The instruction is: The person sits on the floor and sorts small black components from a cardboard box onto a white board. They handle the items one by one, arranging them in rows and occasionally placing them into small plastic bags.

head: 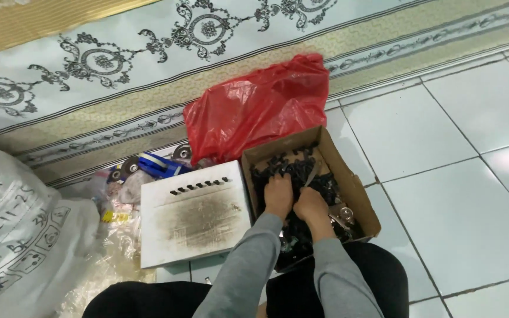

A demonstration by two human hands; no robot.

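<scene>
So both hands are down in the cardboard box (357,197), which sits on the tile floor (460,194) right in front of the person's knees. The left hand (278,196) and right hand (311,207) lie side by side, touching, fingers buried in the heap of small black parts (293,168). Can't tell what either hand is actually pinching, the fingertips are hidden in the pile.

Progress-wise, I'd say it's early or mid-way: the box looks mostly full, and the white board (192,215) at 9 o'clock from the hands has only one short row of black pieces (200,186) along its top edge, the rest bare and smudged grey. So plenty left, by my guess.

Red plastic bag (257,106) sits at 12 o'clock behind the box, a white sack (13,229) far off at 9, patterned mat (148,70) beyond.
</scene>
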